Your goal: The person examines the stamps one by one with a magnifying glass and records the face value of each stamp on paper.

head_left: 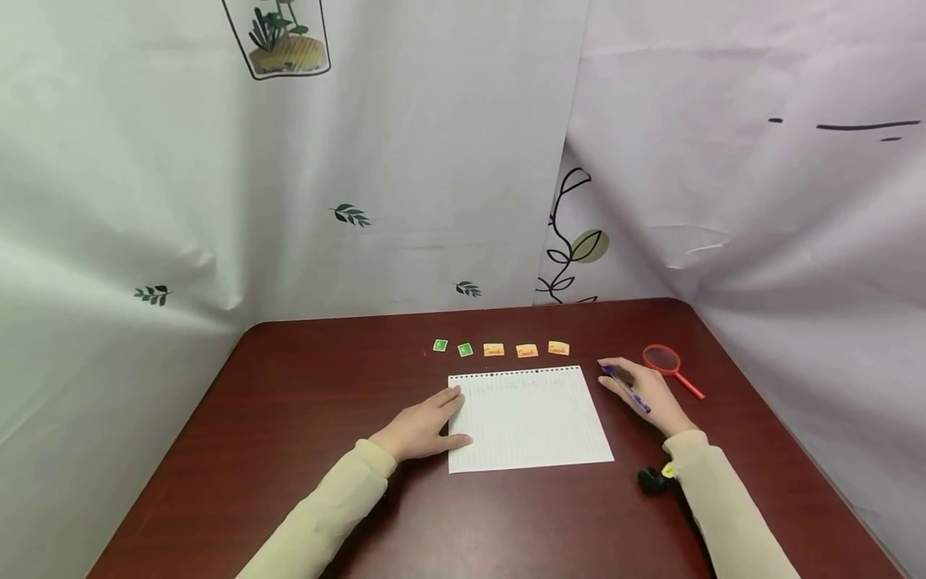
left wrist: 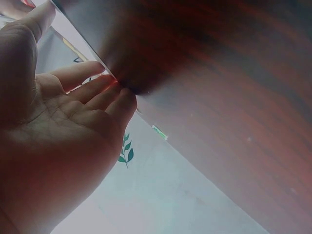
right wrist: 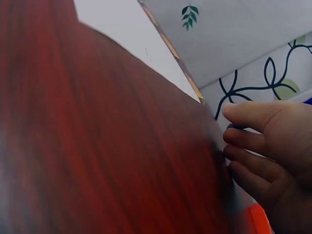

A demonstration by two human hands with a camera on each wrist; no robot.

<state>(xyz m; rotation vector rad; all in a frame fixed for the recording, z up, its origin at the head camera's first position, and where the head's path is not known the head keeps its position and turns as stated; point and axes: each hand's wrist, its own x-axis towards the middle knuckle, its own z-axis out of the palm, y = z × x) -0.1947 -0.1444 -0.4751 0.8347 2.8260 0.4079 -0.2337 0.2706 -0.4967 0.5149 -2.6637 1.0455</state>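
A white, lined sheet of paper (head_left: 531, 426) with holes along its far edge lies on the table, faint writing near that edge. My left hand (head_left: 423, 426) rests on the sheet's left edge, its fingers stretched out; the left wrist view shows the palm side of that hand (left wrist: 63, 122). Right of the paper, my right hand (head_left: 653, 392) holds a blue-purple pen (head_left: 628, 390) between thumb and fingers. Seen from the right wrist, most of the pen is hidden behind the hand (right wrist: 273, 151).
Behind the paper, two small green cards (head_left: 465, 350) and three orange ones (head_left: 527, 351) form a row. A red magnifying glass (head_left: 689, 384) lies beyond the right hand. Beside the right sleeve is a small black object (head_left: 653, 481) with a yellow part. Curtains (head_left: 434, 161) surround the dark red table (head_left: 289, 402).
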